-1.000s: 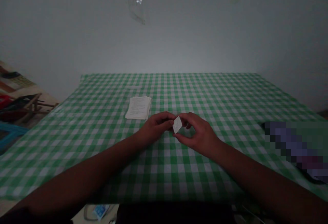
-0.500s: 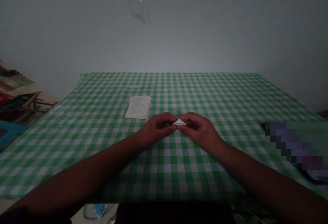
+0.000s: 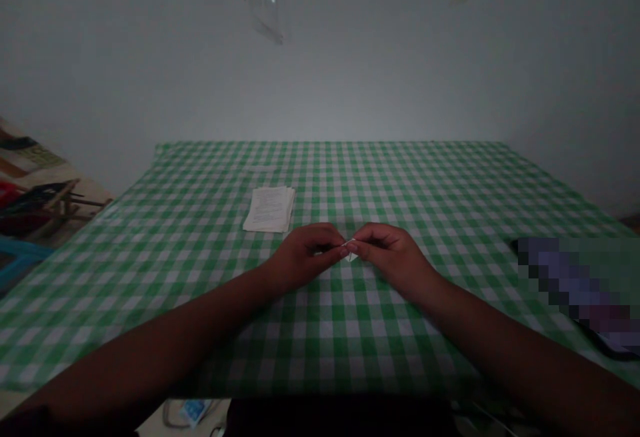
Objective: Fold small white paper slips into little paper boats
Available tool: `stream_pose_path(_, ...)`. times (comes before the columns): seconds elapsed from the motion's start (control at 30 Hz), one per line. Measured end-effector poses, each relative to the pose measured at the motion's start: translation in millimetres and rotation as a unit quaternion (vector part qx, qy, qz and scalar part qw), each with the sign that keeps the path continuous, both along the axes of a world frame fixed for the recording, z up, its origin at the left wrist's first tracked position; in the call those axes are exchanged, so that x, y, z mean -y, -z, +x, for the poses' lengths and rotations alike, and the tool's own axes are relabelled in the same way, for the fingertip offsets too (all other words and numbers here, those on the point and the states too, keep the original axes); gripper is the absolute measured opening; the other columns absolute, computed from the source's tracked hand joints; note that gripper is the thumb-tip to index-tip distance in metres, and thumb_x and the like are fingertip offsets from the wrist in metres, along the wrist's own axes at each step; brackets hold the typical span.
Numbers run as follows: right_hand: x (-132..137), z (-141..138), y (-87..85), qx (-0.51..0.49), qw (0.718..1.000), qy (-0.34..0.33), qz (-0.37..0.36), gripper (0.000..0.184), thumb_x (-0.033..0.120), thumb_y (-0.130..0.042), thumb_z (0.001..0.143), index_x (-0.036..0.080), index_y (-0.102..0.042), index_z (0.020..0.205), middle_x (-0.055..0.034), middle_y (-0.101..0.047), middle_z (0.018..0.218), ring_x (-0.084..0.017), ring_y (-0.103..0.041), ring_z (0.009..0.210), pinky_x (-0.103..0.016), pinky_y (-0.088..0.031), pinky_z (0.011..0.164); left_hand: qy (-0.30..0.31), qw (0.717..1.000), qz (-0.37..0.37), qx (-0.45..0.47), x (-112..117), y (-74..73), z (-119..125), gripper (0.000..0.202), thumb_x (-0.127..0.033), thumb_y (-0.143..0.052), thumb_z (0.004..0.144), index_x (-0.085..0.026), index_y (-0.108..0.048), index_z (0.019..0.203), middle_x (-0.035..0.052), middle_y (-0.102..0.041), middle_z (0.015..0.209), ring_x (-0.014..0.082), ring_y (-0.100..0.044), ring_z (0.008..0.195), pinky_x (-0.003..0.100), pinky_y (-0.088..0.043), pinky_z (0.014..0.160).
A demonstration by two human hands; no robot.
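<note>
A small folded piece of white paper (image 3: 351,256) is pinched between both hands above the table. My left hand (image 3: 307,254) is closed on its left side, thumb toward me and fingers behind. From the other side my right hand (image 3: 390,250) pinches it in the same way, the two thumb tips almost meeting. Fingers cover much of the paper; a pale corner shows below the thumbs. Beyond my left hand lies a stack of printed paper sheets (image 3: 270,209).
A green and white checked tablecloth (image 3: 400,184) covers the table, which stands against a pale wall (image 3: 400,64). At the right edge lies a dark flat object (image 3: 570,284), blurred by pixelation. A blue stool (image 3: 20,257) stands on the floor at the left.
The paper's white peak stood above the thumbs before; now a corner shows below them. Both hands have shifted slightly, fingertips lower and closer together. The stack of sheets stays in place.
</note>
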State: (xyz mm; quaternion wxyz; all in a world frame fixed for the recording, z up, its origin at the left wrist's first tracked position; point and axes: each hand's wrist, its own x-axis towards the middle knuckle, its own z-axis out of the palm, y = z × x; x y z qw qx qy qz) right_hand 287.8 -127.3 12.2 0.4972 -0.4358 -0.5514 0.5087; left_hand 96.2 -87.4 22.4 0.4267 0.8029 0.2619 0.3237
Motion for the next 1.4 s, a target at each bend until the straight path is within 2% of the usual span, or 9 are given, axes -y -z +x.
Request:
stream_pose_path(0.17, 0.3, -0.8, 2.8, -0.057, 0.998, -0.004, -0.033, 0.013, 0.031, -0.076, 0.077, 0.023, -0.068, 0.071, 0.0033, -0.062, 0.070, -0.012, -0.056, 0.068, -0.028, -0.044, 0.067, -0.003, 1.000, 0.021, -0.021, 1.5, 0.9, 1.3, 0.022, -0.033, -0.060, 0.092, -0.016, -0.072, 0.085, 0.0037, -0.063, 0.079, 0.0128, -0.058, 0.072, 0.026, -0.047, 0.068)
stream_pose_path(0.3, -3.7, 0.1, 6.3, -0.047, 0.996, -0.006, -0.069, 0.015, 0.034, -0.077, 0.076, 0.022, -0.069, 0.073, 0.0026, -0.064, 0.071, -0.011, -0.054, 0.066, -0.027, -0.043, 0.065, -0.033, 0.997, -0.056, -0.029, 0.7, 4.3, 2.1, 0.025, -0.037, -0.061, 0.089, -0.015, -0.070, 0.081, 0.0032, -0.063, 0.077, 0.0132, -0.058, 0.071, 0.025, -0.046, 0.066)
stream_pose_path(0.43, -7.6, 2.0, 10.2, -0.036, 0.992, -0.036, -0.116, 0.019, 0.038, -0.076, 0.077, 0.020, -0.072, 0.081, -0.0001, -0.067, 0.077, -0.013, -0.057, 0.069, -0.028, -0.044, 0.066, -0.066, 0.990, -0.127, -0.018, -2.0, 8.1, 1.1, 0.028, -0.040, -0.062, 0.088, -0.014, -0.067, 0.077, 0.0017, -0.062, 0.070, 0.0130, -0.057, 0.066, 0.025, -0.044, 0.063)
stream_pose_path(0.57, -8.4, 3.7, 11.9, -0.014, 0.993, -0.041, -0.111, 0.016, 0.035, -0.074, 0.078, 0.019, -0.071, 0.081, 0.0000, -0.066, 0.073, -0.012, -0.056, 0.067, -0.029, -0.044, 0.066, -0.070, 0.986, -0.151, -0.017, -3.7, 9.9, 0.7, 0.029, -0.040, -0.060, 0.087, -0.014, -0.065, 0.075, 0.0008, -0.061, 0.066, 0.0127, -0.055, 0.065, 0.025, -0.043, 0.062)
stream_pose_path(0.7, -7.5, 4.3, 11.5, 0.069, 0.994, -0.040, -0.073, 0.016, 0.033, -0.070, 0.080, 0.019, -0.066, 0.074, 0.0020, -0.061, 0.067, -0.012, -0.052, 0.062, -0.029, -0.041, 0.061, -0.081, 0.984, -0.155, -0.013, -4.5, 9.8, 2.1, 0.026, -0.040, -0.064, 0.084, -0.015, -0.066, 0.082, 0.0006, -0.062, 0.071, 0.0125, -0.055, 0.066, 0.025, -0.042, 0.063)
stream_pose_path(0.83, -5.3, 3.7, 11.1, 0.152, 0.986, -0.056, -0.025, 0.016, 0.030, -0.066, 0.083, 0.019, -0.064, 0.072, 0.0020, -0.058, 0.068, -0.012, -0.051, 0.063, -0.028, -0.041, 0.060, -0.059, 0.982, -0.177, 0.010, -5.1, 9.3, 3.1, 0.024, -0.039, -0.069, 0.081, -0.014, -0.067, 0.084, 0.0022, -0.064, 0.078, 0.0139, -0.057, 0.073, 0.026, -0.045, 0.068)
stream_pose_path(1.13, -6.2, 1.7, 12.1, 0.139, 0.986, -0.082, -0.044, 0.019, 0.036, -0.067, 0.083, 0.019, -0.065, 0.073, 0.0043, -0.049, 0.061, -0.011, -0.043, 0.057, -0.027, -0.035, 0.054, -0.067, 0.975, -0.198, 0.070, -6.4, 11.2, 5.0, 0.019, -0.032, -0.069, 0.082, -0.014, -0.063, 0.081, -0.0009, -0.059, 0.075, 0.0114, -0.053, 0.071, 0.025, -0.042, 0.068)
stream_pose_path(1.23, -5.9, 2.5, 11.0, 0.146, 0.985, -0.076, -0.053, 0.021, 0.036, -0.065, 0.083, 0.019, -0.064, 0.071, 0.0044, -0.047, 0.060, -0.011, -0.041, 0.056, -0.027, -0.033, 0.052, -0.038, 0.969, -0.220, 0.102, -6.2, 13.9, 4.8, 0.019, -0.030, -0.071, 0.081, -0.016, -0.061, 0.086, -0.0020, -0.056, 0.078, 0.0107, -0.052, 0.073, 0.024, -0.042, 0.068)
stream_pose_path(1.4, -6.1, 4.4, 11.9, 0.167, 0.981, -0.089, -0.043, 0.021, 0.035, -0.063, 0.083, 0.019, -0.063, 0.070, 0.0028, -0.052, 0.063, -0.012, -0.045, 0.059, -0.028, -0.037, 0.056, 0.011, 0.966, -0.234, 0.110, -6.6, 16.1, 2.7, 0.018, -0.029, -0.069, 0.084, -0.017, -0.061, 0.095, -0.0011, -0.057, 0.085, 0.0112, -0.054, 0.079, 0.025, -0.042, 0.072)
